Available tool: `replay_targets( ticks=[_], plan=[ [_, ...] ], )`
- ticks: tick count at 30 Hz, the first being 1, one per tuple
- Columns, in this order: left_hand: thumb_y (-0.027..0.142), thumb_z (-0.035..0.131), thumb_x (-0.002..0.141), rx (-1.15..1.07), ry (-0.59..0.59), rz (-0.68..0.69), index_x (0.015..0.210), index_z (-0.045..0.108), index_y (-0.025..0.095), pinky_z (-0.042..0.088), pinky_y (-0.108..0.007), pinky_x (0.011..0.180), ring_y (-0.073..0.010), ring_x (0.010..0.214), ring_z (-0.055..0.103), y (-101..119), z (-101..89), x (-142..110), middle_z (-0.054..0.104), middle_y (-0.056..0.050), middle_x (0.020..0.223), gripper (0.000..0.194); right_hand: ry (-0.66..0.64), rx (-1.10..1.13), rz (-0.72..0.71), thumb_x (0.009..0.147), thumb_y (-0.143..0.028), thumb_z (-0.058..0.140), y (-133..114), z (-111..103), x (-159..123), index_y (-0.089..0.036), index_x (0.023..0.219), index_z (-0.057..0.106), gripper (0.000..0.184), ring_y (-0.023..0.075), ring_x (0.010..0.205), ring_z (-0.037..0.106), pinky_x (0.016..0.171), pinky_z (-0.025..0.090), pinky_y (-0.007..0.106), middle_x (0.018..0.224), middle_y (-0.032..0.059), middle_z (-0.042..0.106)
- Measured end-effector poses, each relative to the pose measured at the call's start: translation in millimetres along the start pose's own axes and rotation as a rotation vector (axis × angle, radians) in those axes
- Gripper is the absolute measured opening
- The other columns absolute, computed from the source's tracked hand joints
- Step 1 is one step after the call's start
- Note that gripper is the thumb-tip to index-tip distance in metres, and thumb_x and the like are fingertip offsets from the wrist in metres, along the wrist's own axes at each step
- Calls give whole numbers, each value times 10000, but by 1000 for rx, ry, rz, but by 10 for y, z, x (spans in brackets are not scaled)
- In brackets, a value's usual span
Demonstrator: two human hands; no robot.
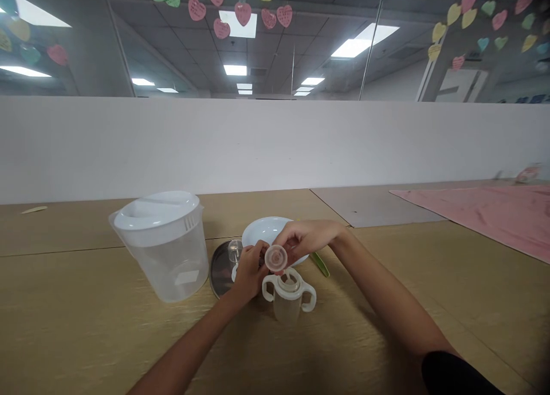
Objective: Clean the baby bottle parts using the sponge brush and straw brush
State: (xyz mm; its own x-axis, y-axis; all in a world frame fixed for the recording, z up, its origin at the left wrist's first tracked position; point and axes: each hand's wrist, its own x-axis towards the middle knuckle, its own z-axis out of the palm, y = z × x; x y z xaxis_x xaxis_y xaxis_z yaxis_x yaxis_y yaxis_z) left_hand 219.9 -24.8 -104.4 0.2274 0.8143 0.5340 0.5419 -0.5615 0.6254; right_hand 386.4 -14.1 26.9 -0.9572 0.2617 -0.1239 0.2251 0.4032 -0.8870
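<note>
- Disc (275,258) (translucent, likely the cup's teat) is off the cup, held just above its collar.
- Right hand (307,237) grasps the disc by its edge, fingers curled behind it; left hand (248,272) is closed beside it, on the disc's near edge or on something small in the fist (cannot tell which).
- Two-handled trainer cup (289,297) stands upright on the table (86,332), directly under the hands.
- Done: white collar (289,279) sits on the cup. Left: disc not on the cup.
- Around: clear pitcher (165,269) with white lid (157,210), dark round metal lid (222,269), small clear piece (235,251) above it, white bowl (264,229), green handle (320,264).
</note>
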Motion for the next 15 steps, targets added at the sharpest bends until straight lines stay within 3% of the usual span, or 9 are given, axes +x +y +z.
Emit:
replay_targets(
  ticks=[3, 7, 9, 11, 13, 15],
  plan=[
    [286, 468, 775, -75, -74, 36, 718, 486, 191, 425, -296, 726, -142, 662, 516, 78, -68, 43, 594, -5, 716, 112, -23, -164, -11, 738, -251, 652, 24, -40, -10, -99, 930, 649, 245, 172, 953, 572, 853, 442, 290, 995, 80, 639],
    [276, 445, 797, -156, -174, -11, 778, 547, 181, 441, -246, 663, -139, 708, 553, 163, -266, 168, 617, -14, 751, 142, -28, -262, 16, 706, -260, 671, 68, -82, -11, -104, 885, 644, 238, 163, 917, 569, 824, 433, 270, 961, 66, 632],
    [274, 425, 812, 10, -166, -1, 833, 571, 179, 444, -265, 707, -156, 774, 571, 188, -415, 231, 632, -38, 830, 175, -12, -283, 46, 675, -274, 693, 89, -87, -7, -115, 859, 641, 249, 154, 871, 571, 779, 438, 253, 922, 52, 632],
    [256, 422, 813, 356, -176, -4, 861, 592, 172, 437, -315, 759, -196, 841, 581, 211, -571, 263, 634, -81, 905, 195, 15, -329, 73, 646, -285, 711, 101, -82, -1, -134, 834, 638, 252, 149, 854, 565, 757, 431, 241, 901, 35, 627],
    [246, 402, 824, 702, -272, -62, 852, 622, 145, 439, -382, 753, -259, 839, 606, 222, -696, 254, 640, -143, 898, 244, 34, -385, 95, 619, -295, 727, 106, -71, 7, -150, 826, 634, 269, 153, 867, 555, 762, 418, 235, 898, 22, 619],
    [256, 376, 839, 887, -428, -155, 827, 649, 129, 453, -418, 697, -312, 809, 631, 209, -760, 208, 655, -183, 861, 302, 28, -417, 119, 613, -315, 728, 113, -61, 20, -156, 817, 630, 276, 156, 878, 546, 770, 408, 230, 890, 11, 611]
  ],
)
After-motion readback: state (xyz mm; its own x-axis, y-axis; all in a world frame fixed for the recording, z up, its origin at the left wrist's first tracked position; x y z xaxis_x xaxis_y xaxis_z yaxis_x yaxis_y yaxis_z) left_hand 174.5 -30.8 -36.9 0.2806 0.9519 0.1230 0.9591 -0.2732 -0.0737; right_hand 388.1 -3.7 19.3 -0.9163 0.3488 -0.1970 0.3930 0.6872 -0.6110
